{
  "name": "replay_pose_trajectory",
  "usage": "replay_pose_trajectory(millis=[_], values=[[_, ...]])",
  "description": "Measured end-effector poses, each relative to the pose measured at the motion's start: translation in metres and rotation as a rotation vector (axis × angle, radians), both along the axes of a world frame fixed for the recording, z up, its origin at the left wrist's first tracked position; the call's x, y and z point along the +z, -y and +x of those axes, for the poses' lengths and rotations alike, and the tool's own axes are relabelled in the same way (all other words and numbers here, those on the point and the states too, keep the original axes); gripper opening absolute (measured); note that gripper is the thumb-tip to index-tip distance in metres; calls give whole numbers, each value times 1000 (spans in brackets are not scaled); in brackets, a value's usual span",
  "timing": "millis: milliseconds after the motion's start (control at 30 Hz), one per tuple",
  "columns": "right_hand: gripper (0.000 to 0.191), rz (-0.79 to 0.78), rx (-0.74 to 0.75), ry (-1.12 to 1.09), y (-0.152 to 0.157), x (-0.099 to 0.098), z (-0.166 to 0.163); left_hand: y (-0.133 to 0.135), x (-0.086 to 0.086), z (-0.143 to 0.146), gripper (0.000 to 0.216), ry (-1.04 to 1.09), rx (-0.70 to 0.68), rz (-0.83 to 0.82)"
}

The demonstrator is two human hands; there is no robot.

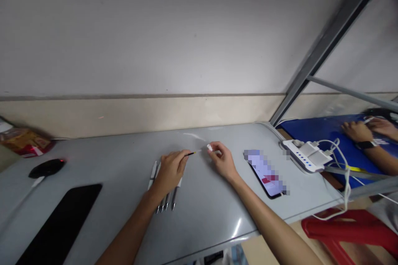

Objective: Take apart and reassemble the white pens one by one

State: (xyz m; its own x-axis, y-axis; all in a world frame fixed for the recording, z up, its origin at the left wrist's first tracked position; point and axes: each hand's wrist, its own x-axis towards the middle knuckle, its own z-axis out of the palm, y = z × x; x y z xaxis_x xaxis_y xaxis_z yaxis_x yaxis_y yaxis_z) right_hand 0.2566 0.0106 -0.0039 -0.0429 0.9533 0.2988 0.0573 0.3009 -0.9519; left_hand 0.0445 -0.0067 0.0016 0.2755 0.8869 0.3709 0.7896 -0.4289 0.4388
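Note:
My left hand (172, 170) is closed, pinching a thin pen refill (192, 153), black with a yellowish part and a pale end that points right. Between the thumb and index finger of my right hand (222, 160) is a small white cap-like piece (209, 148), a short way from the refill and apart from it. Several silvery pens (164, 203) lie side by side on the desk, partly hidden under my left hand and wrist. Both hands hover low over the grey desk.
A phone (265, 174) with a lit screen lies right of my hands, near a power strip (303, 156) with cables. On the left are a black mouse (46, 168), a black mat (60, 225) and a jar (26, 140). Another person's hands (360, 132) work at a blue surface.

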Motion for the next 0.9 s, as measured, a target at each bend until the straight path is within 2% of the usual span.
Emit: replay_pose_trajectory(millis=[67,133,200,267,367,500,567,633,733,900], values=[[20,-234,119,-372,-3,2,3,-1,2,0,27,51,3,-13],[21,-390,253,-660,-5,2,7,0,4,2,27,87,-5,-31],[20,-452,322,-801,-6,2,10,1,6,3,27,97,-11,-42],[19,-456,335,-812,-7,1,11,2,7,4,28,81,-13,-37],[17,-348,251,-600,-6,1,8,3,6,5,27,45,-9,-11],[12,10,60,37,-1,2,4,4,4,5,26,-8,-9,11],[14,170,23,351,3,2,4,5,4,5,26,-38,-11,18],[16,264,12,560,6,3,5,5,4,4,26,-64,-12,25],[19,325,10,711,9,3,5,7,6,5,28,-124,-20,37],[22,385,41,844,12,2,1,10,4,8,29,-228,-31,35]])
